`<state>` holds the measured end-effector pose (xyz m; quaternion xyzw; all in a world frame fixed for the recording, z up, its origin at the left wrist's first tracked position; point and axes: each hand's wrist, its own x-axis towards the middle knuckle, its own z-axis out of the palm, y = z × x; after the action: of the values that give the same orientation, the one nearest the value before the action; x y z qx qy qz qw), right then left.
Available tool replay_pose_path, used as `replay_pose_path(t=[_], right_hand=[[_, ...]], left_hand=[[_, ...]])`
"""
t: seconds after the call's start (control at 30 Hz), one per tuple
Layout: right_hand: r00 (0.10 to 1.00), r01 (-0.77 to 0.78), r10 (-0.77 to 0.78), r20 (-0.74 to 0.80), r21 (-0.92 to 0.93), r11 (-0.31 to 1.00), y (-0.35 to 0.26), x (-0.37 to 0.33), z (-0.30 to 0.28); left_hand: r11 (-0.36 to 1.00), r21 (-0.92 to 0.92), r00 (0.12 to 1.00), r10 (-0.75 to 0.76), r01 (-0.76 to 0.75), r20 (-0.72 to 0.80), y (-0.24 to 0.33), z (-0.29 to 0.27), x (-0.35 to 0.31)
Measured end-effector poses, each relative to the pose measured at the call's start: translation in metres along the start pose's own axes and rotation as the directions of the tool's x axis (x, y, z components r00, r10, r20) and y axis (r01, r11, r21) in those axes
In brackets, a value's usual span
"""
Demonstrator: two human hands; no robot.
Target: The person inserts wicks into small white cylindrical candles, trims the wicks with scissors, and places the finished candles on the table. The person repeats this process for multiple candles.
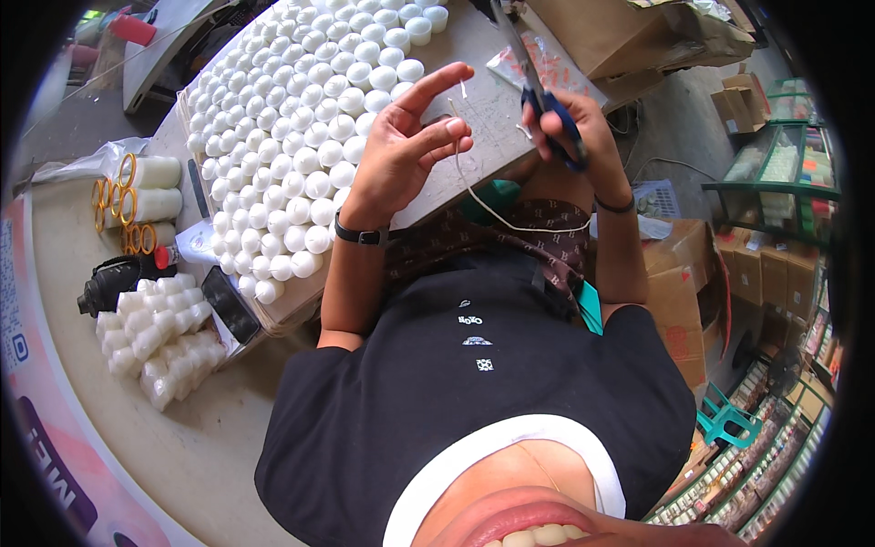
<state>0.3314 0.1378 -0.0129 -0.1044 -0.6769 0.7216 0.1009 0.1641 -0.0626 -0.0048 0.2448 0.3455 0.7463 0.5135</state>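
My left hand (406, 150), with a black band at its wrist, pinches a thin white cord (481, 202) between thumb and fingers, while its index finger stretches out to the upper right. The cord hangs from the pinch and curves across my lap to the right. Near the index fingertip is a small white snippet (463, 89). In my right hand (574, 137) is a pair of scissors (529, 68) with dark blue handles, blades pointing up and away. Left of my left hand, many small white candles (296, 137) with short wicks stand in close rows on the table (488, 123).
A clear plastic bag (547, 68) with red print lies at the table's far right. Wrapped stacks of white pieces (155, 337), a black phone-like slab (230, 304) and rolls with yellow rings (150, 173) sit at left. Cardboard boxes (674, 273) and green-framed racks (784, 164) stand on the right.
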Motion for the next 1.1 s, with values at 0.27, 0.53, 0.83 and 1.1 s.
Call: replay_pose_path(t=[0.27,0.53,0.83,1.1], right_hand=[[0.881,-0.259,-0.385,-0.274,-0.962,0.091,0.056,0.049,-0.025],[0.965,-0.085,0.098,-0.243,0.064,0.994,0.035,0.012,0.054],[0.795,0.127,-0.129,-0.593,-0.046,0.991,0.041,-0.009,0.068],[0.663,0.078,-0.340,-0.667,-0.390,0.918,0.043,-0.023,0.049]], left_hand=[[0.994,0.102,0.995,0.037,-0.027,-0.092,-0.022,-0.004,0.017],[0.963,0.237,0.961,0.182,-0.131,-0.208,-0.057,-0.008,0.038],[0.989,-0.130,0.962,0.032,-0.070,-0.273,-0.067,0.002,0.032],[0.176,0.984,0.863,0.501,-0.031,-0.062,-0.076,-0.015,0.044]])
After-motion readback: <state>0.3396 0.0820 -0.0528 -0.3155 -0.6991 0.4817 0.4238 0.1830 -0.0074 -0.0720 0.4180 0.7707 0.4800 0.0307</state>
